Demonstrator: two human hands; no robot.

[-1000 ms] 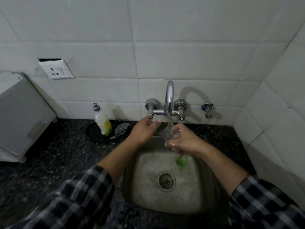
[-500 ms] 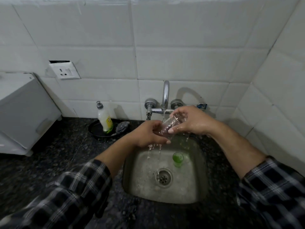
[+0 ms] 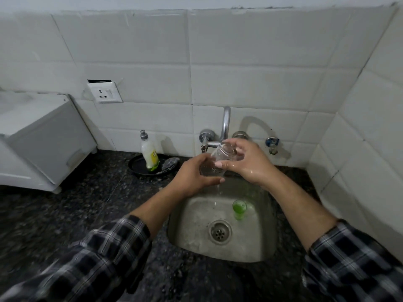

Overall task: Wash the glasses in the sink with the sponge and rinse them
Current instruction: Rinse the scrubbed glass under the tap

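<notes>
While the left hand (image 3: 192,175) and right hand (image 3: 248,162) both grip the clear glass (image 3: 220,159) between them under the tap (image 3: 225,123), wet skin could let it slip onto the green glass (image 3: 239,209) below the right hand.

Sink (image 3: 265,232) basin open beside green glass (image 3: 239,209).

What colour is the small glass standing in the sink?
Green; the head view shows the glass beside the drain.

Clear wet glass tumbler (image 3: 220,159); dull scuffed steel sink (image 3: 196,243); shiny chrome tap (image 3: 225,123); speckled dark stone worktop (image 3: 87,201); glossy white wall tiles (image 3: 250,83).
</notes>
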